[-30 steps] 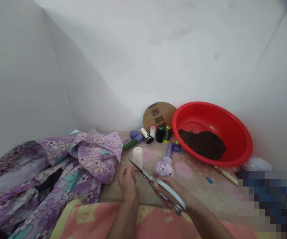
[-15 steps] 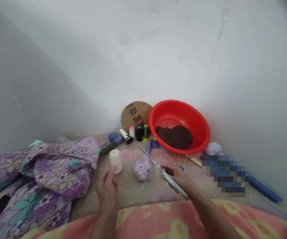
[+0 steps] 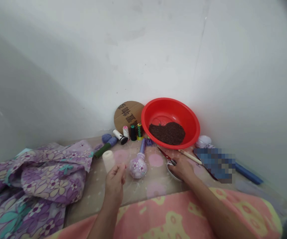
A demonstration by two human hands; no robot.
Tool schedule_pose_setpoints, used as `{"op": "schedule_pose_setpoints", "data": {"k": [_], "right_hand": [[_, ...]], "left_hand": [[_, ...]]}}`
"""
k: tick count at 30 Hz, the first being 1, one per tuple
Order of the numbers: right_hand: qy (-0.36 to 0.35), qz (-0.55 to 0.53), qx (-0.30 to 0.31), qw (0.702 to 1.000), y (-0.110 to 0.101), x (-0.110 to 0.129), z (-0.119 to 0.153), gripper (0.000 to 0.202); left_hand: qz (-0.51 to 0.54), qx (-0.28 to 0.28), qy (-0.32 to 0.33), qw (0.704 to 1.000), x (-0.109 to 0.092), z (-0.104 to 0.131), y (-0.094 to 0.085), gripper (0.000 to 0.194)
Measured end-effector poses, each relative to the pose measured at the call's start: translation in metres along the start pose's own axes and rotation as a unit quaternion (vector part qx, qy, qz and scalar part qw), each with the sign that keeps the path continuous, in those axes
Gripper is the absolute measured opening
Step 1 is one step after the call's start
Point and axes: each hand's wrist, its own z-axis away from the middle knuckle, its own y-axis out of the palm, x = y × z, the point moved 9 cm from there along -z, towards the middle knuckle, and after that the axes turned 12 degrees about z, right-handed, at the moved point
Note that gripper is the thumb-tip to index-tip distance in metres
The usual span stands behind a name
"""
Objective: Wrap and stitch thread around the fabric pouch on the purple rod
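Observation:
My right hand is closed around the handles of a pair of scissors, which now lies low against the table with its blades pointing away and to the left. My left hand makes a pinch in front of a white thread cone; anything between its fingertips is too small to make out. Between the two hands lies a round ball wrapped in floral cloth, gathered at a neck, with a purple handle pointing to the back.
A red basin holding dark grains leans at the back beside a cardboard disc. Several thread spools stand before the disc. Floral fabric is heaped at left. A wooden stick and a white bundle lie right.
My right hand has lowered the scissors from above the ball to the table at its right. My left hand has shifted right, nearer the ball. The camera view has turned slightly right.

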Motion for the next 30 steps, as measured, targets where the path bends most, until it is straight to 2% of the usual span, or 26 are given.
{"op": "schedule_pose_setpoints", "data": {"k": [3,8,12,17,20,22,24,26,30], "right_hand": [[0.015,0.061,0.009,0.998,0.007,-0.001,-0.002,0.04],[0.029,0.1,0.037,0.994,0.01,-0.001,0.001,0.042],[0.003,0.129,0.012,0.992,0.0,0.004,0.005,0.043],[-0.029,0.126,-0.036,0.991,-0.021,0.017,0.009,0.044],[-0.093,0.023,-0.068,0.993,-0.035,0.039,0.012,0.031],[-0.14,-0.094,-0.056,0.984,-0.039,0.058,0.013,0.027],[-0.173,-0.231,-0.03,0.957,-0.042,0.079,0.014,0.025],[-0.197,-0.341,0.022,0.919,-0.042,0.101,0.015,0.023],[-0.219,-0.448,0.116,0.859,-0.04,0.14,0.021,0.025]], "left_hand": [[-0.016,0.015,-0.012,1.0,-0.001,-0.003,0.011,0.032],[0.008,0.054,-0.028,0.998,0.0,-0.009,0.034,0.033],[0.026,0.09,-0.061,0.994,0.012,-0.007,0.049,0.034],[0.022,0.119,-0.073,0.99,0.027,-0.004,0.05,0.035],[0.015,0.12,-0.075,0.99,0.032,-0.006,0.046,0.035],[0.013,0.116,-0.077,0.99,0.034,-0.008,0.042,0.035],[0.013,0.118,-0.079,0.99,0.035,-0.008,0.041,0.036],[0.015,0.128,-0.079,0.988,0.036,-0.008,0.04,0.037],[-0.003,0.139,-0.072,0.988,0.035,-0.008,0.037,0.037]]}}
